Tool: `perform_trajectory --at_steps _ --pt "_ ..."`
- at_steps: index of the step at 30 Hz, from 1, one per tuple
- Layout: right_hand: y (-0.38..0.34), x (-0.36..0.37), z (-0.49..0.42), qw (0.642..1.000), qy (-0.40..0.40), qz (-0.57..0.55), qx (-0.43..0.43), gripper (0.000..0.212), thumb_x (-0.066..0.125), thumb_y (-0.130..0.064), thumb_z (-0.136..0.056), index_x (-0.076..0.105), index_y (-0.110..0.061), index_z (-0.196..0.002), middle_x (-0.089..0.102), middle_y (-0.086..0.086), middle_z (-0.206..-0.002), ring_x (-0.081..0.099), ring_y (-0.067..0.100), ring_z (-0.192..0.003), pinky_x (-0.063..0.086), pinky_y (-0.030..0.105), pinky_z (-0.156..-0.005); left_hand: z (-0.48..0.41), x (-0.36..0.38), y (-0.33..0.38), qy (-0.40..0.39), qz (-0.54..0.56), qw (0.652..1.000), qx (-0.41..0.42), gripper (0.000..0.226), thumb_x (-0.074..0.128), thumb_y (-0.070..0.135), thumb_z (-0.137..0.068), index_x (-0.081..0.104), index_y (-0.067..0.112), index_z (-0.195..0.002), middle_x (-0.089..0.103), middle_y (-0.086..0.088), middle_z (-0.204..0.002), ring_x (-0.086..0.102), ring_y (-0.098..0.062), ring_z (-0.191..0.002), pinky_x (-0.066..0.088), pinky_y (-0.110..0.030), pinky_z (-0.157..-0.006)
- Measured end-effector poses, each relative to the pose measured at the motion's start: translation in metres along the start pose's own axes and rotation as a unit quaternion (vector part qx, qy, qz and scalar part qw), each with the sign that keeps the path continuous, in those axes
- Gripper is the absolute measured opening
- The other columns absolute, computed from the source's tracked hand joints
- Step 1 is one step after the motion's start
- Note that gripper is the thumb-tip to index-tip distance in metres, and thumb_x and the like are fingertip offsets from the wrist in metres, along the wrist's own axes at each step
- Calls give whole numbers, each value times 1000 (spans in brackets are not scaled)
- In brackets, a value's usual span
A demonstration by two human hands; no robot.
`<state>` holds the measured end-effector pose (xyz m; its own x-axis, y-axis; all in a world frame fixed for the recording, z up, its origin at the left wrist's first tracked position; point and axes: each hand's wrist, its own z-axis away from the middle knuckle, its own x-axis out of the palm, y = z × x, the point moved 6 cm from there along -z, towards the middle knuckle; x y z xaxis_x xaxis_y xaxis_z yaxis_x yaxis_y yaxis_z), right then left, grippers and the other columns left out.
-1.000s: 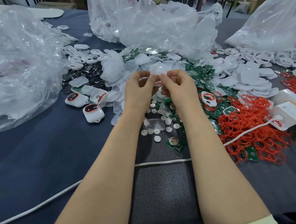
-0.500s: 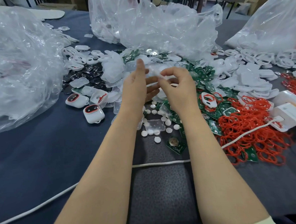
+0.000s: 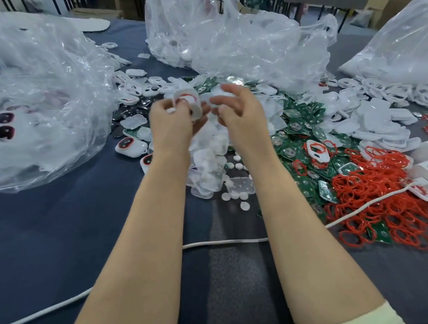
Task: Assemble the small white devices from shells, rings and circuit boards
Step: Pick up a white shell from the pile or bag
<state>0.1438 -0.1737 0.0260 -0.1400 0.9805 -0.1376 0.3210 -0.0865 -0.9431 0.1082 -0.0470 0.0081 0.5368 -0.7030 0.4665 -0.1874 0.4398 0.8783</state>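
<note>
Step in hand, as judged: fitting parts into a shell. Left hand [image 3: 170, 122] grips the white shell [image 3: 192, 105], red ring [image 3: 187, 96] seated, held up well beyond the white cable [image 3: 225, 241]. Right hand [image 3: 240, 112] curls beside it; the grasp is blurred, cannot tell. Next move likely needs a circuit board [image 3: 303, 121] from beyond the cable's right run. Bare cloth [image 3: 61, 221] lies beyond the cable's left run; loose parts crowd beyond its middle.

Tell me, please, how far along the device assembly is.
Done: two closed white devices with red-rimmed dark windows lie by the left arm. In hand: the left hand grips a red-ringed white plastic shell; the right hand pinches a blurred pale piece. Left: heaps of green circuit boards, red rings, white shells.
</note>
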Motion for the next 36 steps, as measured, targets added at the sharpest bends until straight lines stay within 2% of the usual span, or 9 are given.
perform_trajectory --at_steps 2,5,8,12,15,21,26,32,36 --pt "-5 29 -6 995 -35 88 -16 28 50 0 -90 63 -9 -113 70 4 -103 65 15 -95 52 28 -89 -6 -17 20 31 47 998 34 10 45 1 -98 47 7 -107 67 -11 -93 72 -12 -68 55 -21 -60" --pt "-5 76 -16 974 -88 209 -17 30 50 -2 -87 71 -9 -107 70 8 -108 63 20 -104 46 28 -94 -15 -42 48 70 83 992 67 14 39 0 -98 49 9 -98 66 -8 -82 68 -12 -63 55 -23 -59" --pt "5 117 -28 930 -150 336 20 36 48 -3 -88 68 -17 -114 66 8 -118 58 24 -111 44 27 -93 -23 -67 65 108 94 987 69 17 37 4 -97 52 10 -94 66 -5 -81 66 -11 -64 54 -23 -58" --pt "20 146 -35 855 -204 474 49 41 45 -8 -90 59 -22 -127 59 9 -127 48 29 -122 39 36 -97 -30 -92 68 137 99 984 55 13 42 8 -95 53 10 -89 62 -3 -87 65 -11 -68 55 -23 -62" --pt "25 152 -40 834 -213 507 50 42 45 -9 -89 58 -23 -126 56 7 -129 43 30 -123 38 37 -101 -34 -97 65 144 100 983 48 9 41 5 -92 50 6 -94 55 -3 -83 63 -13 -71 55 -21 -65" --pt "29 150 -50 848 -180 493 82 29 55 -20 -91 62 -23 -119 60 4 -123 46 28 -122 34 40 -102 -33 -89 58 126 71 989 42 5 43 5 -92 48 8 -93 51 -2 -78 63 -15 -75 54 -24 -73" --pt "27 147 -51 862 -163 475 66 27 51 -21 -94 62 -21 -119 63 3 -118 52 25 -116 33 39 -99 -31 -86 53 116 55 991 35 8 44 4 -90 49 7 -96 52 -5 -84 64 -14 -73 54 -24 -70" --pt "19 123 -51 933 -106 340 51 22 54 -13 -90 66 -13 -108 66 8 -113 57 24 -109 44 30 -90 -29 -80 50 97 41 994 20 9 45 6 -91 49 7 -99 53 -9 -91 62 -15 -77 54 -24 -72" --pt "16 104 -46 969 -111 211 67 9 65 -12 -85 61 -14 -93 65 7 -95 57 18 -85 46 27 -76 -26 -73 43 92 35 995 8 10 46 9 -93 49 8 -102 56 -7 -96 63 -13 -77 55 -23 -71"
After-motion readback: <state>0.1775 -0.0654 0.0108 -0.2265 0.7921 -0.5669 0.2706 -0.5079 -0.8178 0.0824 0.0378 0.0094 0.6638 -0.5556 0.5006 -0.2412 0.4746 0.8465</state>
